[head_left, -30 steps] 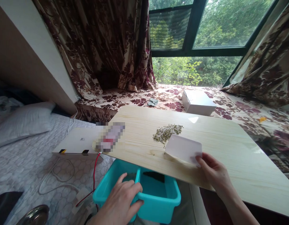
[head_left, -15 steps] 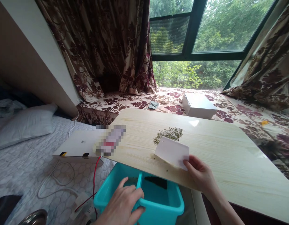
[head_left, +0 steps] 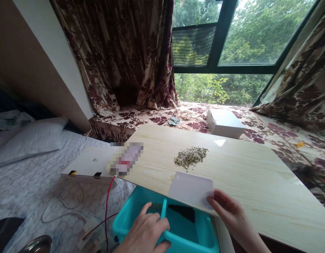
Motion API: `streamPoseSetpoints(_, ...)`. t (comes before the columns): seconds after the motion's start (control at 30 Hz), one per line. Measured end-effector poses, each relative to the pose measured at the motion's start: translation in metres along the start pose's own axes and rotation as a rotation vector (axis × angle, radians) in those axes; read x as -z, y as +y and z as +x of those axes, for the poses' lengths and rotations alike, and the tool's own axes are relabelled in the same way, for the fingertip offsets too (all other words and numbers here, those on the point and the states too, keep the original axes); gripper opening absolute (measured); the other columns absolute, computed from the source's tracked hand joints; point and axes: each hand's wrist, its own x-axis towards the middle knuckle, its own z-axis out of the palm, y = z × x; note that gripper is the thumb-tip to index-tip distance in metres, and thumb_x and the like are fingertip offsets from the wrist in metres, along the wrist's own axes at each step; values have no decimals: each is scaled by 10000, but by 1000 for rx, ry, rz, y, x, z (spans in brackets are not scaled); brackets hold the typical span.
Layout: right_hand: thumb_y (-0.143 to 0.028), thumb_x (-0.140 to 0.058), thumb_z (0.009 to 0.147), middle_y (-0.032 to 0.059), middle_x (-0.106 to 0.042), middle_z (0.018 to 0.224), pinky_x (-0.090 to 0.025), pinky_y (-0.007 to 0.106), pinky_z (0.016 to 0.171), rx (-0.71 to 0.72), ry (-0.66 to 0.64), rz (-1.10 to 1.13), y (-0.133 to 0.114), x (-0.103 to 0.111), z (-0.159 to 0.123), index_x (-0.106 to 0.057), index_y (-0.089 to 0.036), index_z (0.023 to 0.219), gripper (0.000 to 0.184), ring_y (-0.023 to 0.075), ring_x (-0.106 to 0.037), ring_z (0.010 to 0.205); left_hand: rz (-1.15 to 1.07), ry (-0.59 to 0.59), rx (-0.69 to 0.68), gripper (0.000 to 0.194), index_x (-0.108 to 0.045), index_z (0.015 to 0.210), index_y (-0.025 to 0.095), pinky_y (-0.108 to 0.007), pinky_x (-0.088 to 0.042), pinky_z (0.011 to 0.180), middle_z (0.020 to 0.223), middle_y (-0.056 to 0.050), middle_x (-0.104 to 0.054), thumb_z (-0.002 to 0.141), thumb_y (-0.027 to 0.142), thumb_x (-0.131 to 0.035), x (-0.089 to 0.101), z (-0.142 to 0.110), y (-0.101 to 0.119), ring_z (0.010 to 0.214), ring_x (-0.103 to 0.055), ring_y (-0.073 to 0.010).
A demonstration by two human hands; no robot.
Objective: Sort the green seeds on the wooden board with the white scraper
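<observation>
My right hand (head_left: 231, 211) pinches the right edge of a flat white plastic scraper (head_left: 192, 188), which lies low over the table's near edge. Beyond the scraper, a loose pile of small green beans or seeds (head_left: 191, 158) is spread on the pale wood-grain table (head_left: 246, 172). Below that edge is a turquoise bin (head_left: 194, 240) split by a divider into two compartments. My left hand (head_left: 150, 225) grips the bin's near rim by the divider, thumb on the outside and index finger stretched over the left compartment. A dark flat piece (head_left: 183, 212) rests in the right compartment.
A blurred-out device (head_left: 128, 159) with a red cable lies at the table's left end. Beside it, a white box (head_left: 86, 160) sits on the bed (head_left: 46, 189). Another white box (head_left: 227, 123) and a small cloth (head_left: 174, 121) are on the floral window ledge.
The scraper has moved from the pile toward me, reaching the table's near edge above the bin. My left hand stays on the bin. The view has shifted slightly.
</observation>
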Motion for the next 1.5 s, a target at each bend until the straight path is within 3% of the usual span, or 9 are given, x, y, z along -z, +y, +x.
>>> streamPoseSetpoints(0.13, -486, -765, 581, 69, -758, 763, -586, 296, 619, 7, 328, -10, 9, 31, 16, -730, -213, 789, 345, 243, -704, 707, 3, -59, -45, 179, -565, 892, 232, -518, -276, 1090, 892, 18, -646, 767, 140, -655, 0, 6, 8, 913, -637, -180)
streamPoseSetpoints(0.27, -465, -753, 584, 75, -768, 796, -587, 308, 610, -39, 373, -50, 19, 48, 20, -733, -214, 794, 328, 257, -713, 716, -7, -30, -65, 182, -561, 904, 245, -510, -280, 1089, 884, 33, -637, 775, 147, -642, -4, 8, 7, 900, -633, -172)
streamPoseSetpoints(0.5, -460, -714, 611, 69, -771, 857, -581, 319, 668, -13, 382, -110, 20, 42, 21, -730, -218, 798, 307, 262, -713, 778, -22, -26, -62, 217, -554, 901, 248, -491, -264, 1102, 895, 36, -632, 750, 118, -640, -3, 9, 7, 916, -630, -169)
streamPoseSetpoints(0.8, -384, -675, 608, 51, -766, 805, -554, 299, 689, -56, 307, -100, 14, 37, 25, -712, -218, 765, 231, 239, -697, 759, 18, -99, -24, 206, -556, 886, 230, -531, -260, 1097, 895, 16, -643, 750, 87, -616, 2, 9, 8, 937, -636, -182)
streamPoseSetpoints(1.1, -406, -645, 662, 45, -743, 727, -559, 287, 671, 6, 200, -103, 11, 16, 27, -683, -216, 747, 211, 235, -699, 743, 10, -151, 44, 214, -560, 960, 204, -555, -237, 1105, 979, -23, -661, 788, 90, -615, 7, 4, 4, 1018, -607, -200)
streamPoseSetpoints(1.33, -395, -667, 711, 58, -751, 786, -571, 259, 680, 35, 95, -96, 20, 11, -6, -702, -204, 802, 215, 223, -705, 751, -1, -112, 10, 204, -558, 937, 204, -555, -242, 1101, 954, -13, -654, 781, 90, -627, 2, 3, 5, 992, -615, -185)
streamPoseSetpoints(1.5, -401, -724, 659, 63, -757, 772, -582, 259, 653, -19, 37, -45, 8, 17, -18, -726, -206, 785, 232, 224, -706, 706, 2, -73, -11, 195, -564, 923, 204, -541, -259, 1097, 915, -7, -653, 777, 107, -650, -1, 4, 5, 976, -622, -184)
